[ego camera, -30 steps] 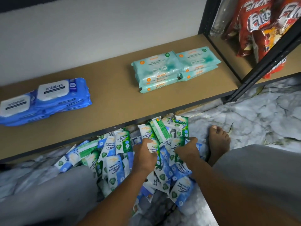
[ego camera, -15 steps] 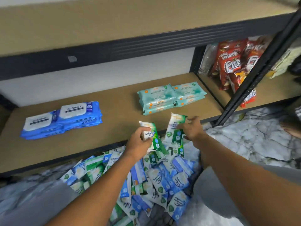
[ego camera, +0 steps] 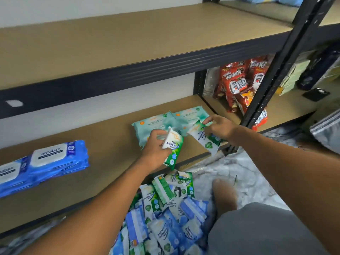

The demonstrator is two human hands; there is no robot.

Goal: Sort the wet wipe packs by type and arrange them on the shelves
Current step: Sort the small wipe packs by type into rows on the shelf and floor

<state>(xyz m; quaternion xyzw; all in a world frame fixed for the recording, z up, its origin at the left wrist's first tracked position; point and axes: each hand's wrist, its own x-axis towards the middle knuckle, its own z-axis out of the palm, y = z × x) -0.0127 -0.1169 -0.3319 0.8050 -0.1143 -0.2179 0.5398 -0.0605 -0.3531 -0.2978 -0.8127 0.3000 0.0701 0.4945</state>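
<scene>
The lower shelf carries blue antabax packs at its left and teal packs at its right, well apart. A mixed pile of small packs lies on the floor below the shelf edge. Red snack bags stand in the adjoining bay. The left hand grips a green pine pack, fingers curled round it; the right hand pinches a second green pack. Both are held above the shelf front, beside the teal packs.

Soft, even indoor light, shadows faint; lower shelf slightly dimmer beneath upper shelf; wide-angle bowing along shelf edges and black upright; teal packs and bare foot smeared by blur, small print unreadable.
</scene>
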